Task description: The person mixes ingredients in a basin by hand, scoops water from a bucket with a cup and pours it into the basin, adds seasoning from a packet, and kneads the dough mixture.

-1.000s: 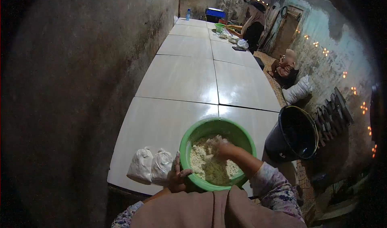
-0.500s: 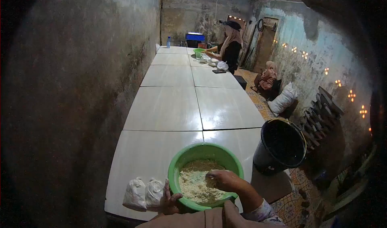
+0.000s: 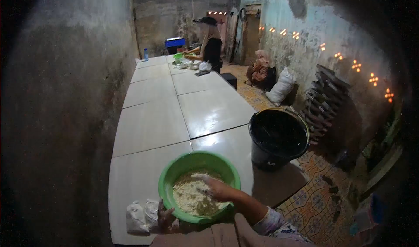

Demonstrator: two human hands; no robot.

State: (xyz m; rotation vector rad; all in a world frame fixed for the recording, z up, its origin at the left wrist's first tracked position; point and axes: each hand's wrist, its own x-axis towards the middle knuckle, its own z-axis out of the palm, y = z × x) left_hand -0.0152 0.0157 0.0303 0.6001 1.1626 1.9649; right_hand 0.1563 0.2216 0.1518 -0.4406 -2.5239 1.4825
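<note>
Fingers (image 3: 205, 180) now straighter over mixture (image 3: 188, 195)

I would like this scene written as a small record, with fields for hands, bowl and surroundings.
left hand: against the green bowl's outer side
right hand: inside the bowl, at the pale crumbly mixture
left of bowl: two white bags
right of bowl, farther off: black bucket on the table
far end: person by another green bowl
</note>
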